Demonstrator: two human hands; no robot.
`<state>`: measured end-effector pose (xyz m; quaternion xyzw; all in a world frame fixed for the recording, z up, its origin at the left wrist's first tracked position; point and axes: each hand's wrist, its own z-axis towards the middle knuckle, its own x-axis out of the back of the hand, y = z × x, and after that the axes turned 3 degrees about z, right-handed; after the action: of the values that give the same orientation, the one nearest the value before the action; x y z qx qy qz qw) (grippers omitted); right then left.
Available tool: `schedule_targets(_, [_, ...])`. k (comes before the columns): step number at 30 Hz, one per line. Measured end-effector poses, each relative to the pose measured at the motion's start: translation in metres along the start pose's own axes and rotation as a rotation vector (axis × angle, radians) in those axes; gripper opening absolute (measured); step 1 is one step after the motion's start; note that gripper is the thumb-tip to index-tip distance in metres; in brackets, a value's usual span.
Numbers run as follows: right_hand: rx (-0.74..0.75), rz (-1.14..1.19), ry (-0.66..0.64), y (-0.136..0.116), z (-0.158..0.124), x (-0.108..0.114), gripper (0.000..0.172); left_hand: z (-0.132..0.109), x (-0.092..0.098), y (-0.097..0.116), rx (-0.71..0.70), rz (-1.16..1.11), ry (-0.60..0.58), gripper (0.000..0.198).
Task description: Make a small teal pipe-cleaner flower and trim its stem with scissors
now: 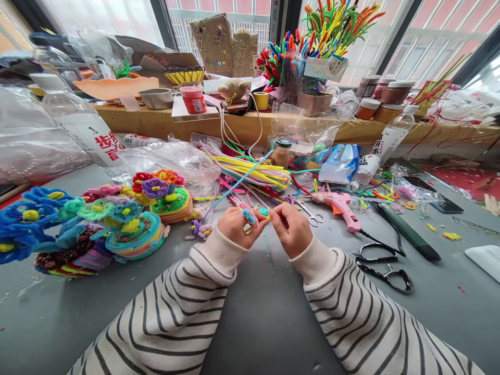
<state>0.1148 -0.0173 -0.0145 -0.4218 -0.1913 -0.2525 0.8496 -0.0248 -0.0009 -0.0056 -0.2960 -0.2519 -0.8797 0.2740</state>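
Between my two hands is a green pipe cleaner point(264, 212), its end curled into a small coil. A thin green length point(269, 252) hangs down below it toward the table. My left hand point(236, 229) is closed, thumb and forefinger pinching the coil from the left. Around a finger of that hand sits a fuzzy pink and blue piece point(249, 216), apparently a ring. From the other side my right hand point(289, 229) pinches the same green coil with its fingertips. Small silver scissors point(313, 214) lie just beyond my right hand.
Pipe-cleaner flowers point(31, 214) in round fuzzy pots point(135, 237) stand at left. A bundle of pipe cleaners point(253, 174) lies ahead. To the right are a pink glue gun point(338, 205), black-handled scissors point(385, 268) and a dark green tool point(410, 233). Water bottles point(86, 130) stand behind.
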Motion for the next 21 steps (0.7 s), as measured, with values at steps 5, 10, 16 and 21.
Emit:
schedule_targets(5, [-0.077, -0.155, -0.235, 0.021, 0.005, 0.031, 0.027, -0.001, -0.002, -0.006, -0.078, 0.046, 0.014, 0.008])
schedule_targets(10, [-0.529, -0.675, -0.236, 0.049, -0.001, 0.074, 0.019, -0.002, -0.004, -0.008, -0.078, 0.042, 0.012, 0.007])
schedule_targets(16, [-0.632, -0.810, -0.440, 0.051, -0.001, 0.072, 0.024, -0.002, -0.005, -0.011, -0.067, 0.029, -0.028, 0.010])
schedule_targets(21, [-0.670, -0.831, -0.531, 0.048, -0.001, 0.068, 0.018, -0.002, -0.004, -0.016, -0.045, -0.021, -0.145, 0.017])
